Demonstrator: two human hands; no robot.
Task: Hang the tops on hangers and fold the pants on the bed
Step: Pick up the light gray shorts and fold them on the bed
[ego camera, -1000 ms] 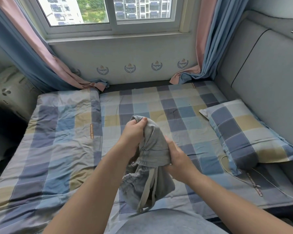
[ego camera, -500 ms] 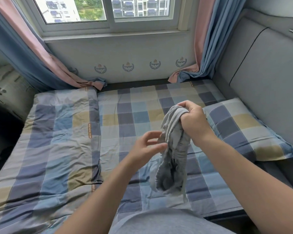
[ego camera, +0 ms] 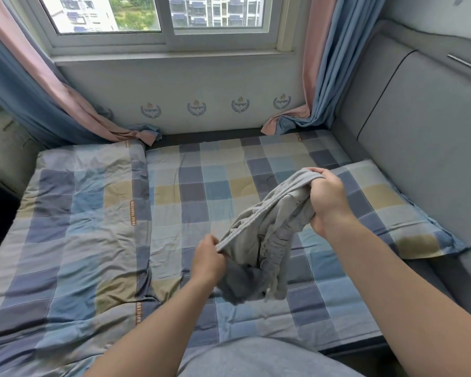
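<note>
Forearms come in from the bottom edge on either side of a grey-clad lap [ego camera: 256, 360], so the person is right up against the near side of the bed [ego camera: 201, 191]. Closest in is the left hand [ego camera: 208, 258], low and near the body, fingers curled and pinching one end of a stretched edge of the grey pants [ego camera: 267, 227]. It could be the waistband or a hem, I honestly can't tell with all the bunching.

From that pinch the taut edge runs up and away toward about 1 o'clock. It ends at the right hand [ego camera: 328, 202], which is higher and farther out and grips a full fistful of fabric. So the long axis of the held edge goes from 7 to 1 o'clock, tilted rather than square to the bed. The rest of the pants sags in a crumpled lump under that line, at roughly 4 o'clock from the left hand and between the two wrists. It hangs over the checked sheet, but I can't say whether the lowest bit touches.

My read is that the pants are getting sorted out in the air and aren't laid flat yet, so the folding hasn't really started. The next move probably needs both hands to spread apart, level that edge and lower it onto the sheet at 12 o'clock.

Farther out there's a folded quilt [ego camera: 74, 227] at 10 o'clock and a pillow [ego camera: 397, 208] at 2 o'clock, just beyond the right hand. Past those are the curtains [ego camera: 326, 77] and the window [ego camera: 163, 12]. No hangers or tops show anywhere.
</note>
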